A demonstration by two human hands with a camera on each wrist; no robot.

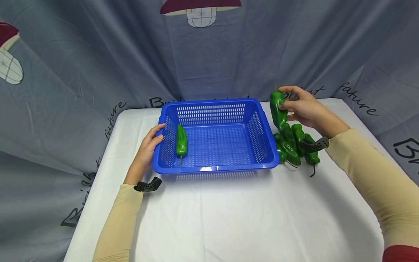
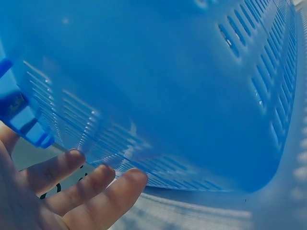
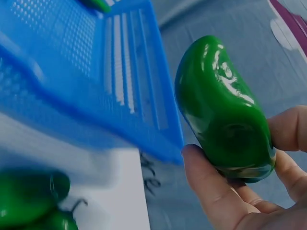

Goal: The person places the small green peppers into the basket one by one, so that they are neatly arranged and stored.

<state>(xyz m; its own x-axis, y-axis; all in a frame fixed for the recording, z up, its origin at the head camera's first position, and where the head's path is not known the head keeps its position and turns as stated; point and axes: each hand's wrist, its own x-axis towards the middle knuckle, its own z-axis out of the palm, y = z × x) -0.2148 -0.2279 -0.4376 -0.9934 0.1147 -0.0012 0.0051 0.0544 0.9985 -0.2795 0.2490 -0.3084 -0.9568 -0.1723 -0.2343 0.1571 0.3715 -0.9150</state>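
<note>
In the head view my right hand point(image 1: 302, 107) holds a green pepper point(image 1: 278, 111) between thumb and fingers, stem upward, above a pile of green peppers point(image 1: 289, 147). The right wrist view shows this glossy pepper point(image 3: 223, 110) close up, fingertips around its lower end. My left hand point(image 1: 146, 149) touches the left rim of a blue plastic basket point(image 1: 216, 168), thumb and one finger at the rim. Three spread, fairly straight fingers point(image 2: 103, 187) lie by its outer wall in the left wrist view. One green pepper point(image 1: 181, 141) lies inside the basket, along its left side.
Basket and pile stand on a white-covered table point(image 1: 235, 218), the pile against the basket's right side. A grey-blue curtain point(image 1: 124, 51) with printed lettering hangs behind and around the table. Black camera mounts point(image 1: 148, 185) sit on both wrists.
</note>
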